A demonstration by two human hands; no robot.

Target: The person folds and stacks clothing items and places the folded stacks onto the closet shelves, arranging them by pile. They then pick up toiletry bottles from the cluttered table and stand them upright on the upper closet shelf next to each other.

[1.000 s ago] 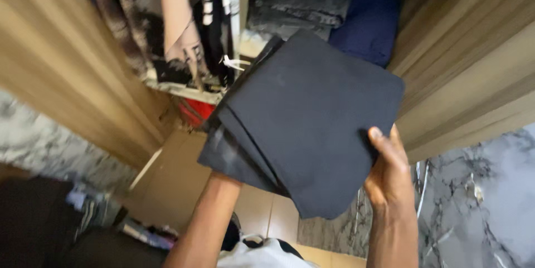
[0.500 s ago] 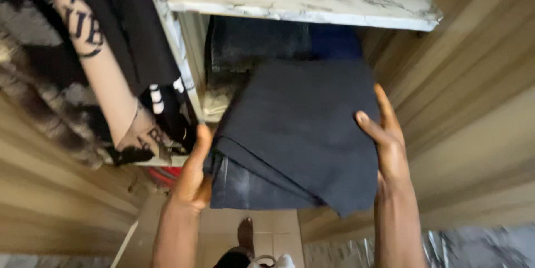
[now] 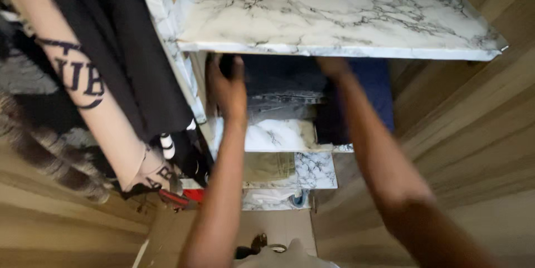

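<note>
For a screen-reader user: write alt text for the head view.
Both hands, left hand and right hand, reach under a marble-patterned shelf, at dark folded clothes stacked in a wooden wardrobe. Hanging garments fill the left side.

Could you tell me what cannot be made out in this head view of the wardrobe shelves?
- Right hand: fingers hidden under the marble shelf.
- Left hand: motion-blurred, grip unclear.
- Dark folded clothes: shadowed, kind unclear.
- Hanging garments: cut off by the left edge.
</note>
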